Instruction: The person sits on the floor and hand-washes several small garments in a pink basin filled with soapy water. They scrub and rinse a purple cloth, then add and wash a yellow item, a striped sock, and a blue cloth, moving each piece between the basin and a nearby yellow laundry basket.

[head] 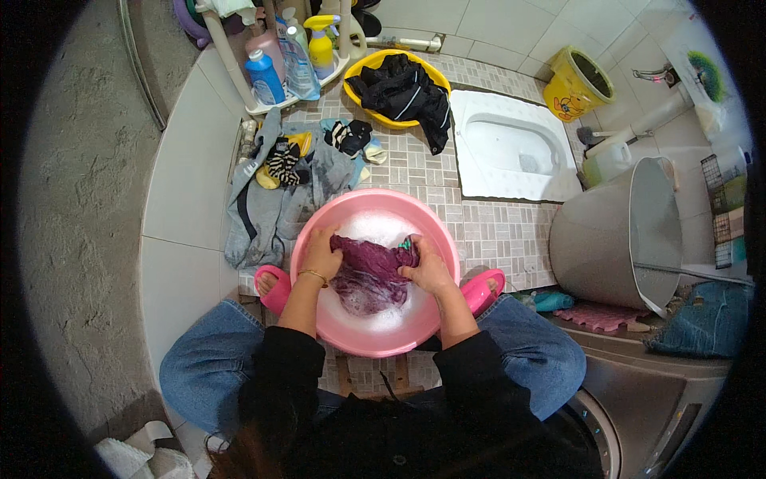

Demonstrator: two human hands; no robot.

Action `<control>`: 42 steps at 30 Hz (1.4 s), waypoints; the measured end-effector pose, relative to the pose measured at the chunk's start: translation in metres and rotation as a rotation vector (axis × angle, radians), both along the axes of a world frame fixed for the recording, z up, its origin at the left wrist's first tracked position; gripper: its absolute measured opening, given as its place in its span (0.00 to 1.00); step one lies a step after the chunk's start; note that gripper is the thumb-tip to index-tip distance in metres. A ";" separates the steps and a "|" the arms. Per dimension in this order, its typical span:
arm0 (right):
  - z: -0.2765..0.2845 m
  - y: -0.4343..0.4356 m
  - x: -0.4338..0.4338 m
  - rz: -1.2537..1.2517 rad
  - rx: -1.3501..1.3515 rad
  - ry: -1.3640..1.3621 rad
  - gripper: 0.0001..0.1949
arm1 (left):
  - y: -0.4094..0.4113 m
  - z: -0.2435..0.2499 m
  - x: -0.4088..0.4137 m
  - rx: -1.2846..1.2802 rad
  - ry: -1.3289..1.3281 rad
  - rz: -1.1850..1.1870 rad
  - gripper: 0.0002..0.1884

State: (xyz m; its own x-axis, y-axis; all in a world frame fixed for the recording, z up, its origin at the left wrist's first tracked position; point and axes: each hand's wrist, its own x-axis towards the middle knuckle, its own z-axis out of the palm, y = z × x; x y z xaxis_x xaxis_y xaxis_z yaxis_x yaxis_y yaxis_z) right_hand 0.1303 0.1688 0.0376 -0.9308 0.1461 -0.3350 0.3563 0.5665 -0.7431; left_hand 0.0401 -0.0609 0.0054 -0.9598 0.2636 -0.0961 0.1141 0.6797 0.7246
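Note:
Between my feet stands a pink plastic basin [446, 239] with foamy, soapy water [374, 224] in it. A wet maroon cloth garment [368, 263] is stretched across the basin, its lower part lying in the suds. My left hand [323, 254] grips its upper left edge, and a bracelet circles that wrist. At the upper right corner, near a small green patterned patch [406, 243], my right hand [432, 266] holds the cloth between thumb and fingers.
Grey clothes [257, 209] and striped socks [282, 164] lie on the tiled floor ahead left. Beyond them is a yellow basin [350, 90] of black clothing [401, 90]. A white squat toilet [514, 146] and a large grey bucket [592, 233] are at right. Bottles [264, 78] fill a rack.

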 end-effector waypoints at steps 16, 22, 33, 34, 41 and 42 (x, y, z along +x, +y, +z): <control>0.052 -0.009 0.021 0.143 0.315 -0.270 0.15 | 0.006 0.104 0.048 0.631 -0.401 -0.026 0.17; 0.050 -0.004 0.028 0.160 0.169 0.632 0.13 | 0.003 0.121 0.066 0.626 -0.255 -0.028 0.17; 0.114 -0.022 0.047 -0.144 -0.777 0.453 0.11 | -0.004 0.161 0.081 1.311 -0.799 0.133 0.17; 0.099 -0.021 0.044 -0.212 -0.742 0.369 0.16 | -0.002 0.149 0.076 1.311 -0.876 0.174 0.17; 0.015 -0.031 0.037 -0.582 -0.473 -0.166 0.30 | -0.009 0.019 0.049 0.767 -0.852 0.444 0.16; 0.018 -0.039 0.037 -0.649 -0.496 -0.165 0.29 | -0.018 -0.005 0.043 0.551 -0.736 0.402 0.16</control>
State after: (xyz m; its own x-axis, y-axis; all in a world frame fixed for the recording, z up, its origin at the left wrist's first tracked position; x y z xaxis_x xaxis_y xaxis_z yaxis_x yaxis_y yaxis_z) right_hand 0.1670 0.1293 0.0554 -0.6457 0.4362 -0.6267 0.6257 -0.1681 -0.7618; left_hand 0.0829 -0.0791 0.0000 -0.7379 0.1195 -0.6642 -0.6538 0.1177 0.7475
